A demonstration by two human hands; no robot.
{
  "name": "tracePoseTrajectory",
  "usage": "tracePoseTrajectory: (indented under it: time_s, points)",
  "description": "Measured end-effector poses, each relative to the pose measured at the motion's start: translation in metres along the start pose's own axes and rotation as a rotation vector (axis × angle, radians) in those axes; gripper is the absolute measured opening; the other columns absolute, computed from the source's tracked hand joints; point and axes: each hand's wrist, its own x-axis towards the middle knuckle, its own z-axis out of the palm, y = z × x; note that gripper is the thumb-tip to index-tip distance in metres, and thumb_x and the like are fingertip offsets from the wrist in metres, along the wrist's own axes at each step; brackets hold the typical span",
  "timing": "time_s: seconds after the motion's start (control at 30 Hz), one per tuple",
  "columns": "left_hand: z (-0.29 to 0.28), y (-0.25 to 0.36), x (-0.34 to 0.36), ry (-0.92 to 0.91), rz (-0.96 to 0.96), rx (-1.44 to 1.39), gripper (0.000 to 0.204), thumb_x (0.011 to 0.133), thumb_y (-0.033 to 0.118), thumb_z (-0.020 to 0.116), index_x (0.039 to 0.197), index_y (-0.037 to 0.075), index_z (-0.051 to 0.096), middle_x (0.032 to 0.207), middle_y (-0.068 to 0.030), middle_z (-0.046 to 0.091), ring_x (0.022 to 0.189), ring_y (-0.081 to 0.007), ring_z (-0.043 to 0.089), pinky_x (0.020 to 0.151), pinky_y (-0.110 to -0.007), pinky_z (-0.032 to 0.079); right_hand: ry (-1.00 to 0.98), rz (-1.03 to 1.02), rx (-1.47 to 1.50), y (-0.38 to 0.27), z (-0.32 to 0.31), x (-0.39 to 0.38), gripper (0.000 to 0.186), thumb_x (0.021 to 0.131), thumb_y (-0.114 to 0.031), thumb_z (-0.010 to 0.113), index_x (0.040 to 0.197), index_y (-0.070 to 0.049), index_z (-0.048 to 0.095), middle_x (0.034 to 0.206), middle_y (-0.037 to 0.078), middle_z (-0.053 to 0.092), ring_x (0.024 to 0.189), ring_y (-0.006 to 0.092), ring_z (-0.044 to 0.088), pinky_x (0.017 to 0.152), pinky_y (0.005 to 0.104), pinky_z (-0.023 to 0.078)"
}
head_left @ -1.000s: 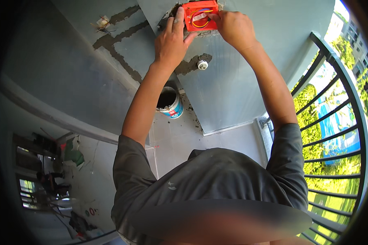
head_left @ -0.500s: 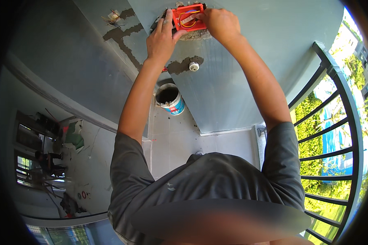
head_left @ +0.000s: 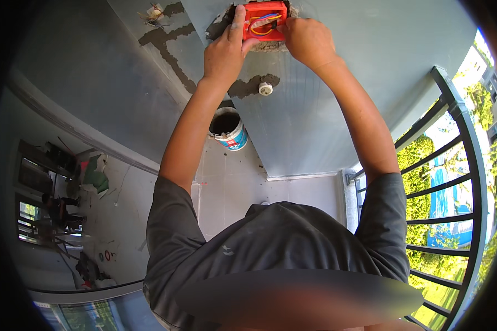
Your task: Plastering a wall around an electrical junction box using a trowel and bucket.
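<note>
Nearest, at 6 o'c.: grey shirt (head_left: 292, 237), arms up either side of it. L hand (head_left: 224, 59), just short of 12 o'c., has fingers laid along the box's left edge, thumb at its lower edge; can't tell how hard it presses. R hand (head_left: 310, 43), approx. 1 o'c., is apart from L hand, fingertips at the box's right edge; can't tell what, if anything, they pinch. Red box (head_left: 265, 6), the thing being worked on, sits at 12 o'c. in a rough wall opening w/ coiled wires (head_left: 253, 28) inside.

To do it well, I'd say: brace box square w/ L hand, let R fingers work gently, keep wires tucked behind the rim, no nicks or sharp kinks.

Counts, near to far: 2 hands, 1 box, wires in several colours (exact no. unclear), 1 white fitting (head_left: 265, 89) below box, 1 bucket (head_left: 233, 138) at 11 o'c. nr. centre, 1 railing (head_left: 469, 132) approx. 3 o'c., 1 other person (head_left: 61, 212) between 8 & 9 o'c.
</note>
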Motion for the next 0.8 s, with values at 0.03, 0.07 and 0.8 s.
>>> tracePoseTrajectory:
  time_s: [0.03,0.07,0.8]
  points:
    - [0.001,0.0,-0.001,-0.01,-0.006,0.004,0.09,0.076,0.031,0.079,0.149,0.013,0.029,0.082,-0.0065,0.068,0.068,-0.0244,0.067,0.055,-0.036,0.053,-0.007,-0.005,0.003,-0.001,-0.002,0.001,0.023,0.093,-0.03,0.055,0.102,-0.018,0.073,0.094,0.015,0.071,0.089,0.034,0.069,0.079,0.043,0.055]
    - [0.004,0.0,-0.003,-0.016,-0.012,0.008,0.09,0.076,0.031,0.079,0.149,0.013,0.029,0.082,-0.0065,0.068,0.068,-0.0244,0.067,0.055,-0.036,0.053,0.004,0.01,0.009,-0.002,-0.005,0.002,0.023,0.093,-0.029,0.055,0.102,-0.017,0.073,0.096,0.014,0.071,0.09,0.0334,0.069,0.079,0.0424,0.055]
    - [0.004,0.006,0.006,-0.121,-0.103,0.107,0.093,0.081,0.03,0.075,0.152,0.01,0.018,0.116,-0.0215,0.064,0.09,-0.038,0.067,0.07,-0.044,0.055,0.753,-0.528,-0.168,0.022,0.009,-0.004,0.065,0.073,-0.024,0.07,0.133,-0.007,0.052,0.137,0.011,0.049,0.122,0.0288,0.047,0.099,0.0437,0.038]
